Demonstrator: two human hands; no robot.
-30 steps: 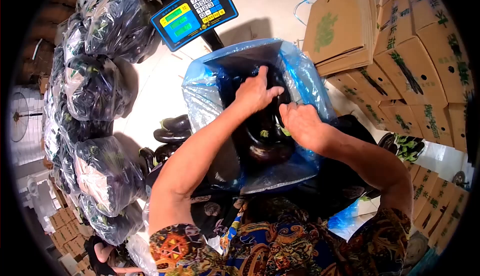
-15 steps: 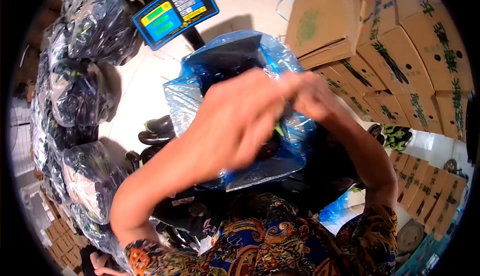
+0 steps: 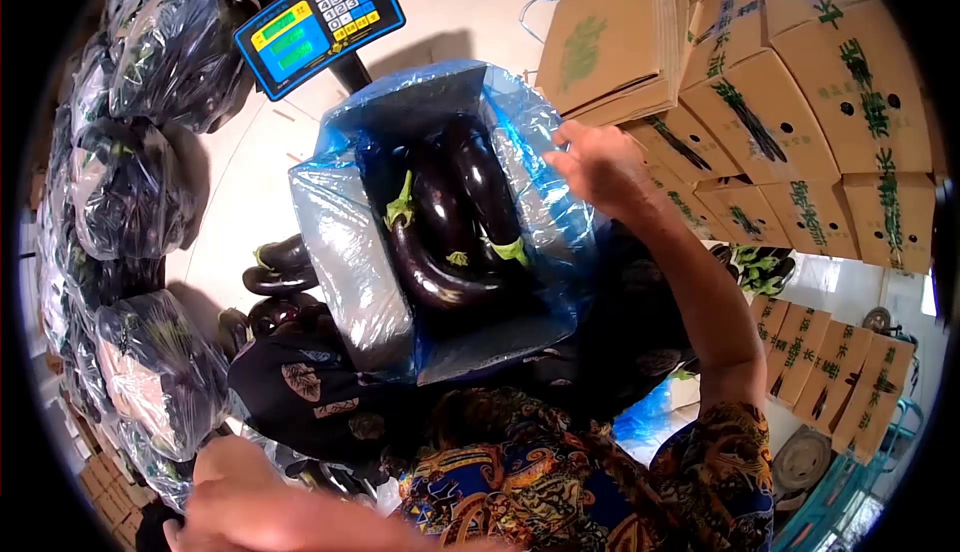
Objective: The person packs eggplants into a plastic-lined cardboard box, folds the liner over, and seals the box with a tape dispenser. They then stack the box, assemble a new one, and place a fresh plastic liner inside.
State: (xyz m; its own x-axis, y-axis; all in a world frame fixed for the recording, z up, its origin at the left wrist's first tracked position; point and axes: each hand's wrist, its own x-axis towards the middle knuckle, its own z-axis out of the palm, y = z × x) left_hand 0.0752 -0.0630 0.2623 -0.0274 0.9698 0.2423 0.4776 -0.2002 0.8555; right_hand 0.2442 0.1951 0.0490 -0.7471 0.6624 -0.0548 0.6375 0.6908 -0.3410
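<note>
My right hand (image 3: 605, 167) is at the right edge of a blue plastic liner (image 3: 345, 252), its fingers bent with a gap between the visible fingertips; nothing shows between them. The liner is spread inside and over the rim of an open box (image 3: 480, 337). Several dark purple eggplants (image 3: 440, 202) with green stems lie in it. My left hand (image 3: 235, 487) is low at the left, away from the box, smeared by motion, with its fingers unclear.
A scale display (image 3: 320, 24) stands beyond the box. Plastic bags of eggplants (image 3: 130, 192) line the left. Loose eggplants (image 3: 280, 267) lie left of the box. Cardboard boxes (image 3: 760, 102) are stacked at the right.
My left hand has moved from over the box down to the lower left, uncovering the eggplants. My right hand is now apart from it, by the liner's right edge. The view has shifted slightly.
</note>
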